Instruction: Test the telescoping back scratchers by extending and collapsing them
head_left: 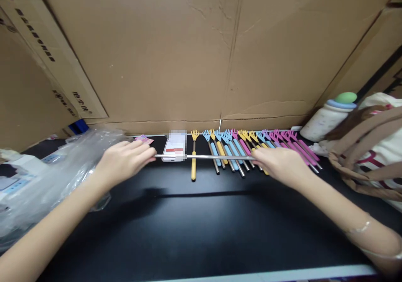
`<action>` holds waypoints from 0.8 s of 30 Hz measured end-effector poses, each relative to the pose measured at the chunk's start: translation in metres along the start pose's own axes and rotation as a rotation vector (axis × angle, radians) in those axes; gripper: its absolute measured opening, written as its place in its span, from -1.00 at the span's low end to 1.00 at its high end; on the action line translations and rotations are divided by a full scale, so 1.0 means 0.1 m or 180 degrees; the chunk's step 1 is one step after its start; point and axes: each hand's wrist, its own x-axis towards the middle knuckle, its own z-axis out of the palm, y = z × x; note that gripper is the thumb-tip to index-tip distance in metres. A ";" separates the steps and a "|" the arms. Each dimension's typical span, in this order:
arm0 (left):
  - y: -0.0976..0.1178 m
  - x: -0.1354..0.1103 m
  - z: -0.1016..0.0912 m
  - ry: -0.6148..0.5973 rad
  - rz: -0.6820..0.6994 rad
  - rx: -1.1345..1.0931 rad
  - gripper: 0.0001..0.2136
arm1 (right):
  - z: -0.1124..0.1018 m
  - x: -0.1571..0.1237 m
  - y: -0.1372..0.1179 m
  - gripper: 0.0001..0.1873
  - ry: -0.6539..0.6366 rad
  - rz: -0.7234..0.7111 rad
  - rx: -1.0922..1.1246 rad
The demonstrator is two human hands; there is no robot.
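A thin silver telescopic back scratcher point(213, 157) is stretched level between my two hands above the black table; its ends are hidden in my fists. My left hand point(125, 160) is closed around the left end, and my right hand point(278, 162) grips the right end. Beneath the rod, a yellow back scratcher point(193, 166) lies by itself, claw pointing away. To its right is a row of back scratchers point(230, 150) in blue, yellow, pink and purple, partly covered by my right hand. A phone point(168, 151) with a lit, partly blurred screen lies left of the yellow one.
Clear plastic bags point(72, 164) are heaped at the left. A tall cardboard wall point(188, 64) stands behind the black table point(194, 236). At the right are a white bottle point(326, 120) with a green top and a cloth bag point(370, 160). A small pink packet point(144, 139) lies near my left hand.
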 end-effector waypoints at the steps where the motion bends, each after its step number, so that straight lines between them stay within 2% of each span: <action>1: -0.06 -0.05 0.00 -0.0048 -0.0020 0.0110 -0.83 | 0.03 -0.06 0.12 -0.65 -0.0015 0.0007 -0.0066; 8: -0.16 -0.19 -0.07 -0.0638 -0.0191 0.0243 -0.77 | 0.21 -0.43 0.67 -0.65 -0.0313 0.0111 -0.0168; 14: -0.44 -0.43 -0.02 -0.1114 -0.0596 0.0523 -0.73 | 0.23 -0.69 1.06 -0.65 -0.0443 0.0822 -0.0339; 20: -0.49 -0.43 -0.08 -0.0996 -0.0506 0.0633 -0.74 | 0.12 -0.71 1.09 -0.70 -0.0379 0.1141 -0.0537; 24: -0.46 -0.42 -0.08 -0.1051 -0.0502 0.0461 -0.74 | 0.14 -0.73 1.08 -0.68 -0.0457 0.1065 -0.0516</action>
